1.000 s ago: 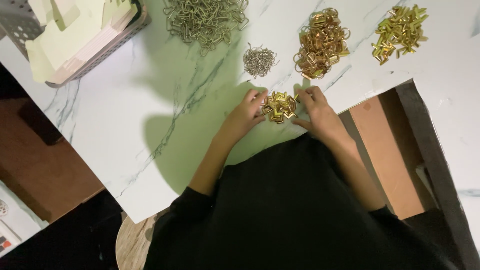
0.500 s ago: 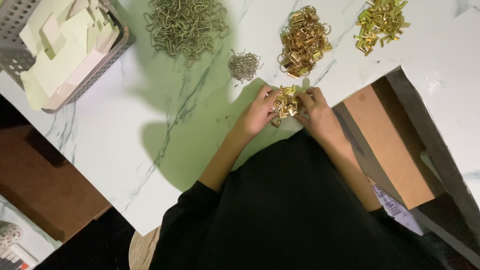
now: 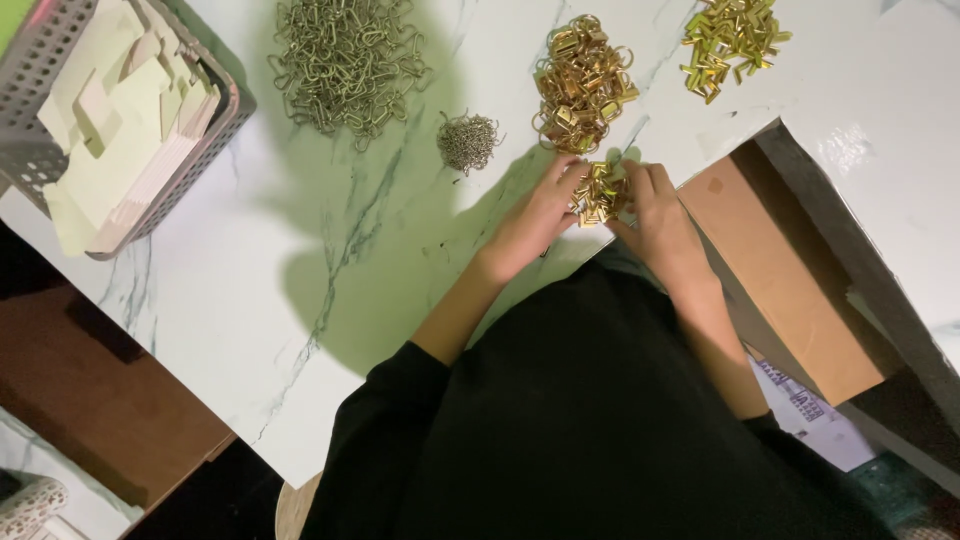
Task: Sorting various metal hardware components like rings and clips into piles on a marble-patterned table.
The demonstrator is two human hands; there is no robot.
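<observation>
My left hand (image 3: 535, 215) and my right hand (image 3: 660, 215) meet over a small cluster of gold metal fittings (image 3: 600, 193) near the front edge of the white marble table (image 3: 300, 280). Both hands pinch the cluster from either side. Just beyond my fingers lies a pile of gold clasps with rings (image 3: 582, 82). A small heap of thin silver rings (image 3: 468, 140) sits to the left of it.
A wide heap of silver wire hooks (image 3: 345, 60) lies at the back. Yellow-gold clips (image 3: 732, 40) are piled at the back right. A grey basket (image 3: 215, 125) of pale cards stands far left. A brown cardboard box (image 3: 790, 280) sits at my right.
The view has drifted, so everything sits further right and lower. My hands stay closed around the gold fittings, with only small finger movement.
</observation>
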